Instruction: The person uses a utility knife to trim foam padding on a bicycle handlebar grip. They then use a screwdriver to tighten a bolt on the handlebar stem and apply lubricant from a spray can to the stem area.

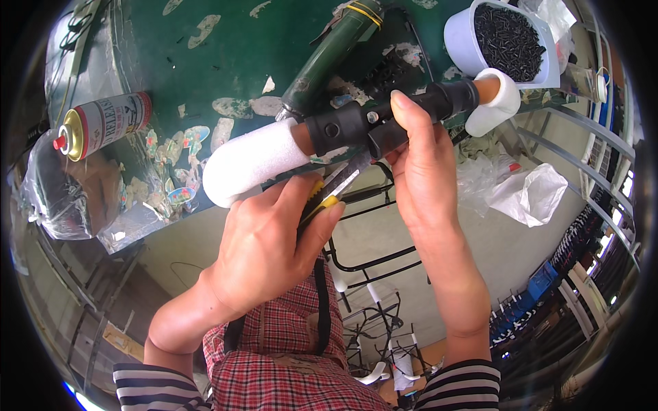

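My left hand (257, 240) is closed around a yellow and black utility knife (334, 186). Its blade points up and to the right, close under a black plastic fitting (339, 130); whether it touches I cannot tell. My right hand (426, 175) grips the fitting from below, thumb up along its front and fingers mostly hidden behind. Brown tube shows at both ends of the fitting. A long white foam sleeve (257, 157) covers the left end, just above my left hand, and a curved white foam piece (504, 103) caps the right end.
A green table (226, 68) carries a spray can (110, 123) at left, a dark green cylindrical tool (329, 58) in the middle and a tub (466, 38) of small black screw-like parts at right. Crumpled plastic bags (528, 195) hang near its right edge. Black metal frames (373, 267) stand below.
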Demonstrator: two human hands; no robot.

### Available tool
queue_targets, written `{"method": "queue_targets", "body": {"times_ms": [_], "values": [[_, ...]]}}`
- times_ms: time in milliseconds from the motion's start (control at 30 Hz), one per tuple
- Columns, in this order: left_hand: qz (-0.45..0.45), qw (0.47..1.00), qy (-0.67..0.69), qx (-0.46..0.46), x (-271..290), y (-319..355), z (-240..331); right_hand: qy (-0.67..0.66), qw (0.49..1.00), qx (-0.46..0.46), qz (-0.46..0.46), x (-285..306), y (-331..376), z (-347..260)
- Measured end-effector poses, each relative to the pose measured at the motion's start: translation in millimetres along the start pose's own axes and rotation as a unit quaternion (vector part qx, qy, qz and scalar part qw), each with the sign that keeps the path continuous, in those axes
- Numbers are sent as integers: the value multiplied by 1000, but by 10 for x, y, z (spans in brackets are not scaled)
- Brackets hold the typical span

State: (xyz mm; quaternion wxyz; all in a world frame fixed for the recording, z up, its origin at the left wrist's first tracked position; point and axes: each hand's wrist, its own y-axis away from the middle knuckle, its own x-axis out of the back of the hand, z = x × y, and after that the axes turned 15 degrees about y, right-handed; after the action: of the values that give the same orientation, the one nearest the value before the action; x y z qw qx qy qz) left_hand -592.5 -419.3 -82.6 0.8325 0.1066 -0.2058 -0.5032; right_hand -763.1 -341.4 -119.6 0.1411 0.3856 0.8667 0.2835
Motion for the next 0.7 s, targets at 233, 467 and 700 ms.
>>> {"method": "queue_targets", "body": {"times_ms": [233,467,700], "values": [[11,1000,-10,-8,-27,-2,3,16,1000,18,15,1,-31,54],[34,999,30,29,-80,34,-133,24,1000,-2,4,7,-9,-7],[-29,953,270,136,-82,82,-150,26,1000,5,11,11,-16,4]]}}
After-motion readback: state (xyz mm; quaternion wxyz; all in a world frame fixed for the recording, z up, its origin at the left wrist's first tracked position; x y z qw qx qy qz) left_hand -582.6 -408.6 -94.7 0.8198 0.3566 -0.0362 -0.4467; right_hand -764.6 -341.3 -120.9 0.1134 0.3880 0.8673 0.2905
